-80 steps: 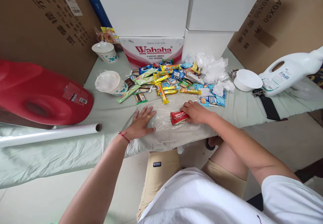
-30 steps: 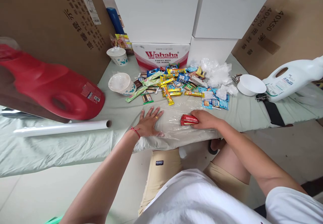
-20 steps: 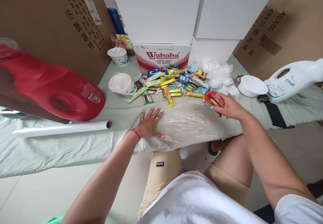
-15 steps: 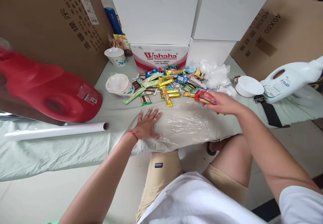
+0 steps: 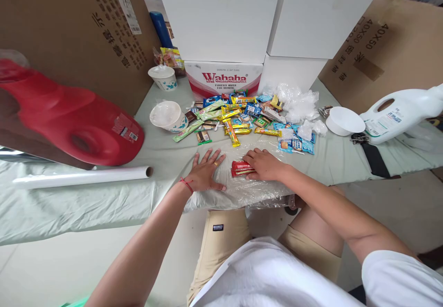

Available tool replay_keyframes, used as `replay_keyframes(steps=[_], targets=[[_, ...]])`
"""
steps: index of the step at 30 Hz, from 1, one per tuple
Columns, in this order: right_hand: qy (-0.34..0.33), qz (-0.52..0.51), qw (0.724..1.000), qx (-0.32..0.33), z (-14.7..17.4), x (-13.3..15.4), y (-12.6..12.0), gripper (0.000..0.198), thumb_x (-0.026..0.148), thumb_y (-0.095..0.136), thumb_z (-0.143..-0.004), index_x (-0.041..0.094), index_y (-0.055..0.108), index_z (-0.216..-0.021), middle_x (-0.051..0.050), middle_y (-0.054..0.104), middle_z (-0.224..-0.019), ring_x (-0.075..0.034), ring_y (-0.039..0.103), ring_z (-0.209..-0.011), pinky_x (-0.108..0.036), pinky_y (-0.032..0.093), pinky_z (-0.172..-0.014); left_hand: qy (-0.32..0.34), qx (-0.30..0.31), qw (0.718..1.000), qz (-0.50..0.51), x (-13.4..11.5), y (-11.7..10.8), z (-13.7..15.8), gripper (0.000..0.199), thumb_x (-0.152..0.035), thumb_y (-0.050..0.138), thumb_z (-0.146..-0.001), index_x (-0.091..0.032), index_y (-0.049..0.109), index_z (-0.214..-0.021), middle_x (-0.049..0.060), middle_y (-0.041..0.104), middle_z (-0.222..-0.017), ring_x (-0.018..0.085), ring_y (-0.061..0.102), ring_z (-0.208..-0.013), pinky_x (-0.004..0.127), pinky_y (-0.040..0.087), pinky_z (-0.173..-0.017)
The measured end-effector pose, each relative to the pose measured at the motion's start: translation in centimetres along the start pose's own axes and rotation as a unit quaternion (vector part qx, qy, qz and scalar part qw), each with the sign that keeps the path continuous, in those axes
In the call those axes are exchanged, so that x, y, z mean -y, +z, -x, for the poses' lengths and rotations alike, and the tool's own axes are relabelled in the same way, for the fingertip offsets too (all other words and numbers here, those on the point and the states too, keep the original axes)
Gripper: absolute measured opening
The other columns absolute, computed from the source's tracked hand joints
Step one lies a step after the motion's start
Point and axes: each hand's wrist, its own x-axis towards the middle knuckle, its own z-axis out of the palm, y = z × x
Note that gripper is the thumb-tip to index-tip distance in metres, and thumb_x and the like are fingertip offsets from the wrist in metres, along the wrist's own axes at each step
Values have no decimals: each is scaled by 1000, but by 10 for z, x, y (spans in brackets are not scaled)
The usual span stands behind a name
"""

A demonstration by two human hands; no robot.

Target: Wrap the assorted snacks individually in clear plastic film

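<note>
- Red packets [image 5: 240,168] have come down and toward the left since half a second ago, when the right hand [image 5: 265,165] carried them above the table [image 5: 166,159]; now they are on the clear film [image 5: 263,194].
- Far at the left lies a red jug [image 5: 90,117], and in front of it a white roll [image 5: 86,177].
- Next stand two paper cups [image 5: 175,121], one behind the other.
- Left hand [image 5: 206,172] rests flat at the left side of the film, its fingers well apart.
- Between both hands are the red packets, with a heap of wrapped snacks [image 5: 232,127] behind them.
- Right hand is clamped on the right end of these packets.
- Further right are crumpled clear bags [image 5: 297,101], then a white bowl [image 5: 345,121] just beside a white bottle [image 5: 387,121].
</note>
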Motion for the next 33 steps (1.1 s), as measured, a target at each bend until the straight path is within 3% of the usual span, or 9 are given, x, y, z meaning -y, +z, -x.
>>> replay_keyframes(steps=[6, 16, 20, 23, 26, 29, 31, 33], targets=[[3, -5, 1000, -1, 10, -5, 5, 38, 33, 59, -101, 16, 61, -135, -18, 65, -128, -34, 54, -118, -42, 41, -91, 21, -19, 1000, 8, 6, 6, -3, 134, -82, 74, -65, -28, 13, -172, 11, 1, -180, 44, -4, -165, 74, -3, -126], [6, -16, 1000, -1, 18, -9, 7, 42, 27, 57, -98, 15, 59, -138, -18, 65, -127, -33, 54, -116, -42, 40, -93, 17, -13, 1000, 12, 4, 2, 1, 131, -82, 73, -67, -29, 14, -171, 11, 2, -180, 42, -4, -166, 72, -4, -127], [5, -17, 1000, -3, 21, -10, 10, 43, 30, 56, -99, 14, 60, -139, -19, 64, -129, -34, 54, -118, -44, 41, -95, 37, -27, 998, 49, 14, 4, 2, 126, -80, 71, -72, -28, 14, -172, 11, 6, -180, 39, -2, -166, 68, -2, -129], [-3, -26, 999, -28, 20, -13, 15, 58, 44, 60, -100, 12, 54, -148, -22, 60, -141, -38, 51, -126, -49, 40, -102, 45, -54, 994, 89, 29, 7, 1, 120, -73, 73, -75, -25, 17, -171, 13, 11, -180, 37, 5, -167, 63, 4, -132], [-27, -64, 995, -76, 25, -19, 14, 76, 58, 64, -97, 13, 48, -156, -24, 51, -155, -40, 47, -136, -55, 37, -111, 50, -123, 980, 147, 40, 8, 9, 99, -62, 69, -82, -19, 37, -165, 16, 26, -176, 34, 17, -166, 56, 18, -133], [-33, -119, 978, -166, 48, -23, 10, 68, 57, 58, -101, 17, 51, -155, -22, 53, -154, -37, 48, -138, -55, 37, -115, 48, -281, 938, 197, 35, 8, 35, 58, -44, 56, -92, -23, 59, -146, 13, 47, -166, 29, 30, -162, 54, 30, -131], [-21, -150, 963, -223, 73, -20, 15, 59, 55, 54, -104, 20, 55, -150, -20, 58, -148, -35, 52, -134, -53, 40, -115, 69, -360, 911, 189, 22, 12, 58, 48, -33, 51, -92, -27, 63, -138, 10, 56, -158, 28, 36, -159, 56, 33, -129], [-6, -160, 954, -253, 101, -11, 34, 60, 59, 58, -101, 21, 58, -147, -19, 61, -143, -35, 54, -131, -54, 42, -114, 124, -351, 916, 150, 5, 24, 79, 51, -30, 53, -91, -27, 61, -141, 11, 59, -154, 30, 40, -157, 58, 34, -129]])
